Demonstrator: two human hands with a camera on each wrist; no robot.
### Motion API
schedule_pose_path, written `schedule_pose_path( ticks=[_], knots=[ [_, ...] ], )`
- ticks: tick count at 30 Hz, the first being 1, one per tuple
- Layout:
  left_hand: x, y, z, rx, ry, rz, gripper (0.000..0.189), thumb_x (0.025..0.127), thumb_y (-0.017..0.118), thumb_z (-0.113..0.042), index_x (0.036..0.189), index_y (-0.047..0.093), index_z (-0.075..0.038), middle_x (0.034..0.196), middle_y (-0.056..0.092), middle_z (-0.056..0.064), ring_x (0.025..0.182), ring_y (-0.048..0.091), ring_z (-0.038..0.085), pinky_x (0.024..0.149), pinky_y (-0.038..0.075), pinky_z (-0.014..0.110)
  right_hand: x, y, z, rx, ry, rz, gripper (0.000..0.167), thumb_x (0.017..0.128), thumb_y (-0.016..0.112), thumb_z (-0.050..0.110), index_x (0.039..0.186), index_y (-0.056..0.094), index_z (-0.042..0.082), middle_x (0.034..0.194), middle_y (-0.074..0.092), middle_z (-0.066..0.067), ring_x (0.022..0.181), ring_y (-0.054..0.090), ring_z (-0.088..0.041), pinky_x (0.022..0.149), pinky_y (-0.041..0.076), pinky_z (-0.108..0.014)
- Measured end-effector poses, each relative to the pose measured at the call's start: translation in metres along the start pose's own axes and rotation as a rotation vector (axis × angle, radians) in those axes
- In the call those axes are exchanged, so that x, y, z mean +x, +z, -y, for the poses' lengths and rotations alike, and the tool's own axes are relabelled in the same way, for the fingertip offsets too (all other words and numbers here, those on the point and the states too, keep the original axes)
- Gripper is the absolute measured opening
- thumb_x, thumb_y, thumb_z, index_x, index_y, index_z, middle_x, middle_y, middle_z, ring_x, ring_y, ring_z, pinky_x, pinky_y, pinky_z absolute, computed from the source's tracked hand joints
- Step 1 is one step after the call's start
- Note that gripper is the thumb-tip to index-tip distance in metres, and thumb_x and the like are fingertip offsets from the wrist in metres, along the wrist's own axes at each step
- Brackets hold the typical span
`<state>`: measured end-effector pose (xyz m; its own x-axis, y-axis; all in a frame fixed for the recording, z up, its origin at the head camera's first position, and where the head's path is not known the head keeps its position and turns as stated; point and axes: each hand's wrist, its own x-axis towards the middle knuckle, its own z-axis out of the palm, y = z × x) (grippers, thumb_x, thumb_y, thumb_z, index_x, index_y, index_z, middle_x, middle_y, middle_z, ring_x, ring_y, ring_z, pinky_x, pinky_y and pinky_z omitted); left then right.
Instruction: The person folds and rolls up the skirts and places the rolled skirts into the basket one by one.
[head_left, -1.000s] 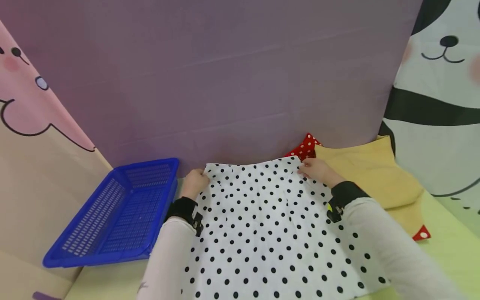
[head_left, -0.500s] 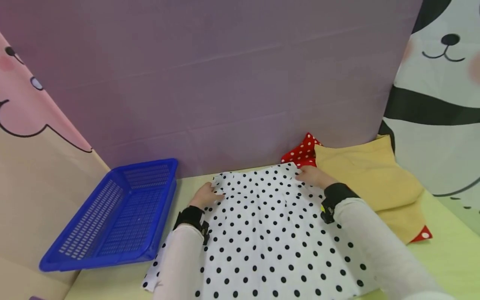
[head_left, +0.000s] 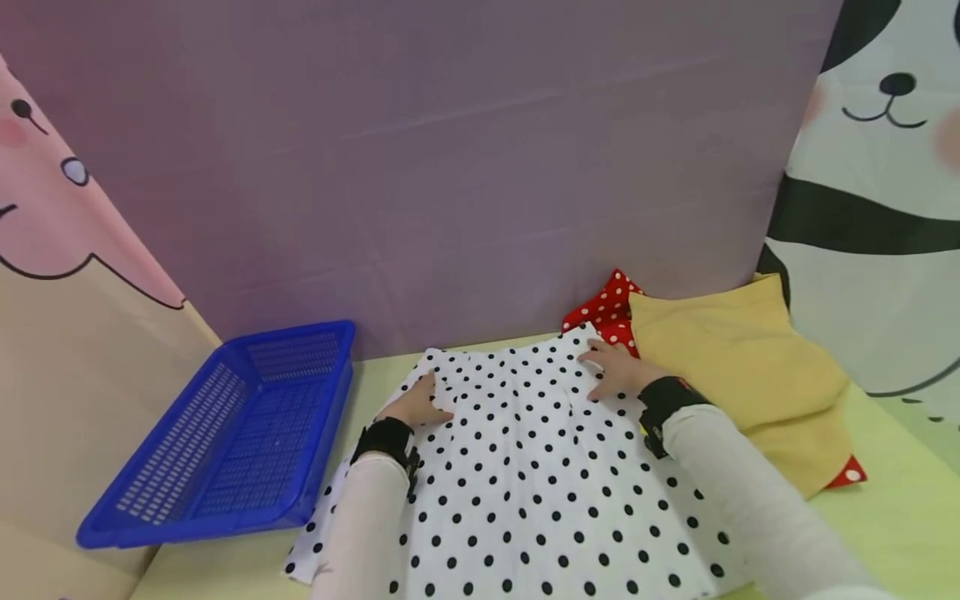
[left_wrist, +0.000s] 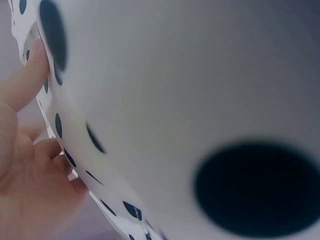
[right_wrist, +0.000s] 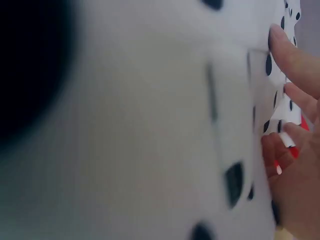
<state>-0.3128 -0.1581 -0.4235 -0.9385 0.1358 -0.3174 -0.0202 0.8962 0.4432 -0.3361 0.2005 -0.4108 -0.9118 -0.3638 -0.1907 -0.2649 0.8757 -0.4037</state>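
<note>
A white cloth with black polka dots (head_left: 517, 467) lies spread over the table in front of me, with light creases. My left hand (head_left: 416, 404) rests on its far left part, thumb and fingers spread; in the left wrist view that hand (left_wrist: 35, 150) has its fingertips against the dotted fabric. Near the far right corner, my right hand (head_left: 617, 368) touches the cloth with its fingers apart. The right wrist view has the hand (right_wrist: 300, 115) at the right edge, fingers along the fabric. Neither hand grips anything.
On the left stands a blue plastic basket (head_left: 330, 433). Folded yellow cloth (head_left: 735, 358) lies at the right, with a red dotted cloth (head_left: 603, 304) beside and partly under it. A purple backdrop (head_left: 450, 167) rises behind the pale green table (head_left: 900, 525).
Both hands have let go of the far corners of the dotted cloth, which has come down flat. The left hand moved nearer and inward, and the fingers of both hands have spread.
</note>
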Motion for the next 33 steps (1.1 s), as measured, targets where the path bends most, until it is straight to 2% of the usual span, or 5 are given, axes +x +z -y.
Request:
schedule_pose_path(
  ticks=[4,9,16,23,33],
  knots=[
    [-0.003,0.001,-0.003,0.1,0.017,-0.005,0.079,0.088,0.064,-0.038,0.15,0.023,-0.011,0.157,0.014,0.019,0.143,0.017,0.037,0.112,0.021,0.056,0.001,0.0,0.004,-0.01,0.067,0.035,0.07,0.079,0.076,0.022,0.14,0.044,0.01,0.154,0.015,-0.024,0.132,0.017,-0.05,0.103,0.027,-0.065],
    [-0.002,-0.001,-0.001,0.097,0.018,-0.003,0.077,0.088,0.066,-0.036,0.149,0.026,-0.01,0.156,0.015,0.02,0.143,0.017,0.037,0.113,0.02,0.054,0.001,-0.001,0.008,0.002,0.104,0.071,0.071,0.08,0.074,0.022,0.142,0.042,0.012,0.155,0.014,-0.022,0.134,0.014,-0.048,0.104,0.025,-0.066],
    [-0.009,-0.007,0.003,0.181,0.031,-0.018,0.077,0.087,0.066,-0.031,0.145,0.03,0.004,0.147,0.036,0.023,0.137,0.032,0.038,0.112,0.027,0.048,0.002,-0.005,0.007,-0.033,0.099,0.065,0.064,0.082,0.072,0.024,0.139,0.046,0.009,0.153,0.019,-0.023,0.136,0.014,-0.052,0.106,0.021,-0.067],
    [-0.037,-0.014,-0.005,0.207,-0.108,0.094,0.076,0.088,0.066,-0.033,0.145,0.031,0.001,0.146,0.039,0.02,0.133,0.039,0.037,0.11,0.03,0.049,0.005,-0.01,0.002,0.001,0.095,0.046,0.053,0.088,0.065,0.023,0.135,0.049,0.006,0.151,0.026,-0.025,0.138,0.02,-0.047,0.109,0.02,-0.063],
    [-0.089,-0.012,0.0,0.317,-0.187,0.098,0.061,0.084,0.071,-0.026,0.133,0.048,0.002,0.131,0.054,0.022,0.118,0.052,0.038,0.1,0.041,0.05,0.006,-0.017,0.012,0.008,0.084,0.055,0.051,0.09,0.063,0.025,0.135,0.048,0.005,0.141,0.043,-0.022,0.126,0.041,-0.038,0.105,0.034,-0.056]
  ],
)
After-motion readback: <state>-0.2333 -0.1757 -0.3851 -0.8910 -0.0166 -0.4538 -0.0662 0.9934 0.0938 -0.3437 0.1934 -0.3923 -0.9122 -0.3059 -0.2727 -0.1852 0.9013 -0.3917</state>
